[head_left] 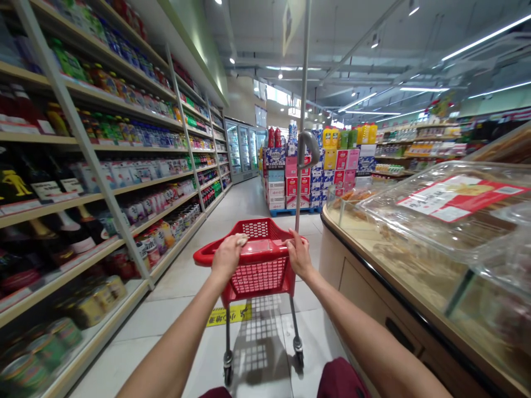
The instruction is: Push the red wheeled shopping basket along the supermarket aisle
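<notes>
A red plastic shopping cart (pixel 261 279) stands on the tiled floor straight in front of me, its mesh basket on thin metal legs with casters. My left hand (pixel 226 257) is closed over the left part of its handle. A small pale crumpled thing (pixel 242 240), perhaps a tissue, shows at that hand's fingertips. At the handle's right end, my right hand (pixel 299 254) is wrapped round the grip, partly hiding it. A tall grey pole (pixel 304 83) with a curved grey hook (pixel 309 149) rises by the cart's right side. What lies inside the basket is hidden.
Drink shelves (pixel 145 182) line the left side. Close on the right is a wooden display counter (pixel 365 282) bearing clear plastic food boxes (pixel 431 221). Ahead, stacked drink cartons (pixel 296 185) stand on a blue pallet (pixel 277 211), with glass-door fridges (pixel 243 146) beyond. A yellow floor sticker (pixel 238 313) lies under the cart.
</notes>
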### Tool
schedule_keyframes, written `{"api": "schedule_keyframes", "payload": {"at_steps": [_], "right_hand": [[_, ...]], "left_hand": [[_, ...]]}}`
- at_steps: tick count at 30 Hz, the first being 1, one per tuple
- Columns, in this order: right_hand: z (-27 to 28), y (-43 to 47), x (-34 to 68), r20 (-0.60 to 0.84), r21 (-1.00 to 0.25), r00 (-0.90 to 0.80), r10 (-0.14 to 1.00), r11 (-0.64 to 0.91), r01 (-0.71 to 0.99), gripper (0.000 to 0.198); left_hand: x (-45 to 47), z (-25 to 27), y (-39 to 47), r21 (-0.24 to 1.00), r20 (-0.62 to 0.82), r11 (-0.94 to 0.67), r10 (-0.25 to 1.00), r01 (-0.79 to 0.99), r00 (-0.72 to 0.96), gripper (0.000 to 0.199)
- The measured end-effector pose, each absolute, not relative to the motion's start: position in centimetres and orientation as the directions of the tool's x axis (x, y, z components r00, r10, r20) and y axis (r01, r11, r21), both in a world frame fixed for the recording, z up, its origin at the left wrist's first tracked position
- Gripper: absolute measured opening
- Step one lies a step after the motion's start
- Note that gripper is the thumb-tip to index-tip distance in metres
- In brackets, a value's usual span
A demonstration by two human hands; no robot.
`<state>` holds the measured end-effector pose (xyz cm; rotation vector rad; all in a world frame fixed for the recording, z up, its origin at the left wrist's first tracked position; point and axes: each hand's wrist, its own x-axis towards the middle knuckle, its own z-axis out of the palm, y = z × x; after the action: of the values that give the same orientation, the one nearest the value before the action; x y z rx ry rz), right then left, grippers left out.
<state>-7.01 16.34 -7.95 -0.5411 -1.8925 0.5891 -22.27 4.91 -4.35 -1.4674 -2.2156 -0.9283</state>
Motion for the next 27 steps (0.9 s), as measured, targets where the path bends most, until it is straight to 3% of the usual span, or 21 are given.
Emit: {"api": "schedule_keyframes", "payload": {"at_steps": [2, 7, 13, 19, 24, 27], "right_hand": [[-8.0, 16.4, -7.2, 0.708, -0.616, -0.356, 0.609, 0.78, 0.109, 0.043], [-8.2, 16.8, -7.4, 0.718, -0.597, -0.377, 0.585, 0.796, 0.098, 0.044], [-7.9, 16.9, -7.4, 0.715, -0.567, -0.362, 0.598, 0.799, 0.2, 0.042], [-8.0, 16.6, -7.5, 0.719, -0.554, -0.405, 0.564, 0.818, 0.156, 0.04], [-8.2, 16.9, -7.5, 0.71, -0.572, -0.386, 0.589, 0.802, 0.172, 0.039], [-8.1, 16.4, -8.0, 0.698, -0.584, -0.402, 0.592, 0.796, 0.159, 0.04]], "left_hand": [[-22.6, -4.5, 4.7, 0.362, 0.603, 0.289, 0.652, 0.886, -0.459, 0.028], [-19.9, -5.2, 6.7, 0.208, 0.649, -0.041, 0.753, 0.977, -0.107, 0.029], [-23.4, -4.7, 4.9, 0.366, 0.6, 0.301, 0.647, 0.88, -0.471, 0.026], [-20.6, -5.0, 6.7, 0.224, 0.647, -0.037, 0.753, 0.974, -0.12, 0.028], [-23.2, -4.5, 5.4, 0.36, 0.581, 0.292, 0.673, 0.886, -0.457, 0.026], [-22.0, -4.8, 5.9, 0.307, 0.62, 0.176, 0.709, 0.935, -0.337, 0.028]]}}
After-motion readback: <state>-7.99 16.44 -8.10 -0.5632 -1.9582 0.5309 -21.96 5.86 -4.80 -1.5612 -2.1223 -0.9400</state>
